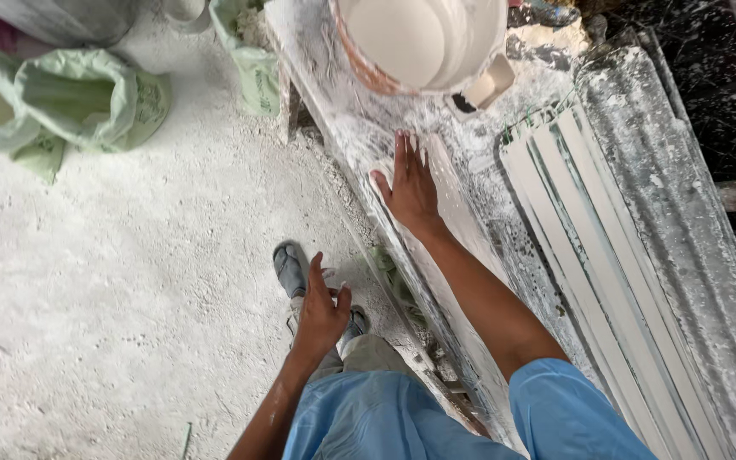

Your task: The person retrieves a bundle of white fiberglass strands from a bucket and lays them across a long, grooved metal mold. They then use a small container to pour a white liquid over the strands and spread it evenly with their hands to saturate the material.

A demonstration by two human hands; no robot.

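My right hand [411, 189] lies flat, fingers spread, on the long white plaster strip [457, 226] along the front of the dusty bench [334, 94]. My left hand [321, 311] hangs loose and empty above the powdery floor [129, 281]. A bucket of white mix [419, 38] stands beyond.

Soft, even daylight, sharp throughout

Whites glare at twelve o'clock; the three o'clock corner falls dark; shadows are faint; edges bend slightly.
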